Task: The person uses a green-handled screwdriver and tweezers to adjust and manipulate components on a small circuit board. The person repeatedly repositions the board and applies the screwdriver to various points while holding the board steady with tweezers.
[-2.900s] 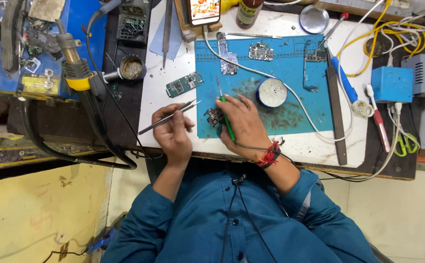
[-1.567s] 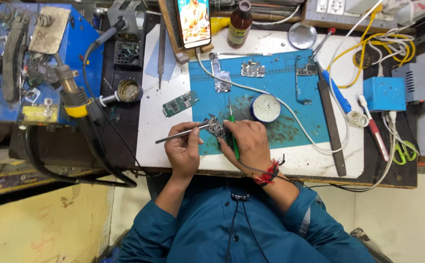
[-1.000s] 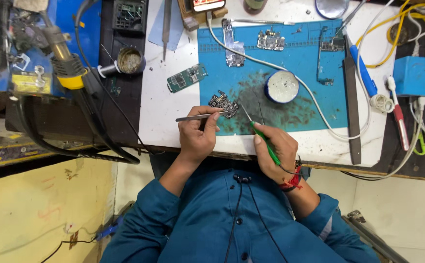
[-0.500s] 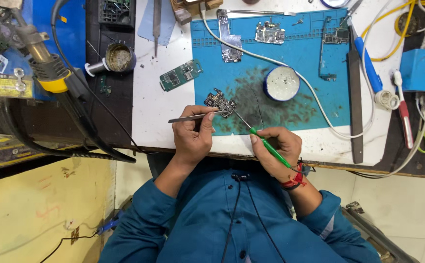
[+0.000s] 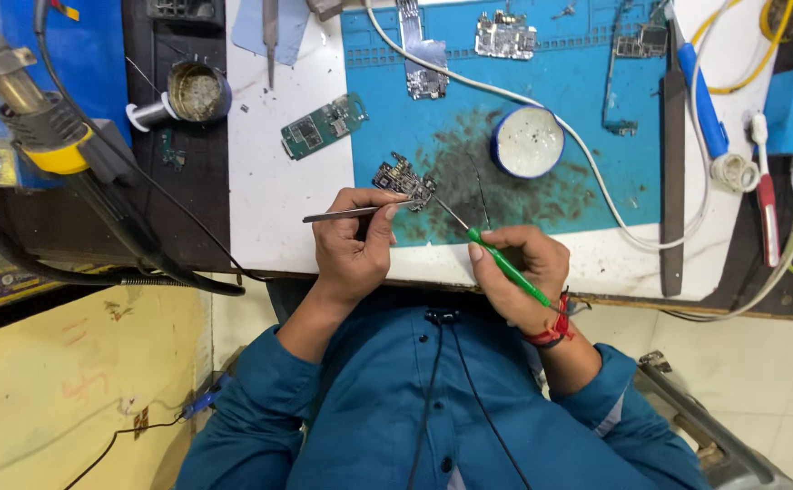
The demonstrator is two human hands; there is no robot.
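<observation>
Green-handled tool (image 5: 505,266) pinched in right hand (image 5: 519,272), tweezers (image 5: 351,214) in left hand (image 5: 351,243), both at small circuit board (image 5: 403,180).

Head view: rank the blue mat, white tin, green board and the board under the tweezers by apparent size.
1. Blue mat.
2. White tin and green board: too alike to rank.
3. Board under the tweezers, slightly smallest.
Left hand holds tweezers, right hand a screwdriver.
</observation>
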